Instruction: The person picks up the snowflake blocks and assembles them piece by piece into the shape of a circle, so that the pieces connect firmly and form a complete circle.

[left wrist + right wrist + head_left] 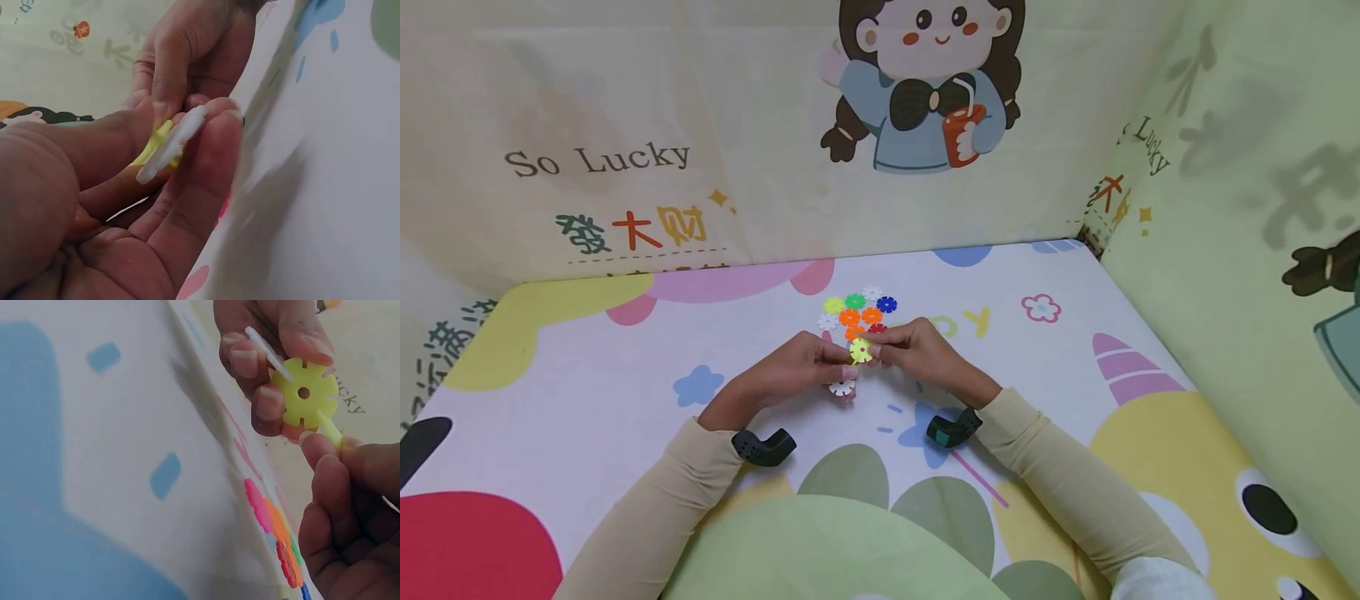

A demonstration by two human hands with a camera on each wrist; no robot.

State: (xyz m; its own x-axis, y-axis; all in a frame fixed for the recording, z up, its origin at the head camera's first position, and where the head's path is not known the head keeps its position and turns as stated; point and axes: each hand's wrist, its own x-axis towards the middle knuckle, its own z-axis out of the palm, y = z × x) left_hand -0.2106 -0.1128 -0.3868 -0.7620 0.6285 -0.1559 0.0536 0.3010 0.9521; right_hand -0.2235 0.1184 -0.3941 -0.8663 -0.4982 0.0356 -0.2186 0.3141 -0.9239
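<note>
Both hands meet above the table, working on small notched interlocking discs. My left hand [786, 367] grips a yellow disc [304, 378] between thumb and fingers. A white disc [172, 144] is slotted into that yellow one and shows nearly edge-on in the left wrist view. Opposite, my right hand [921, 354] pinches a second yellow disc [330, 430] by thumb and fingertip. Its edge meets the first yellow disc at a notch; how deep it sits, I cannot tell. In the head view, the white disc hangs below the left fingers.
Just beyond the hands lies a loose group of discs, among them green [855, 301], dark blue [887, 305] and orange [849, 317] ones. A pink disc [258, 505] lies there too. A printed cloth covers the table [625, 433]; patterned fabric walls [760, 200] stand behind and at the right.
</note>
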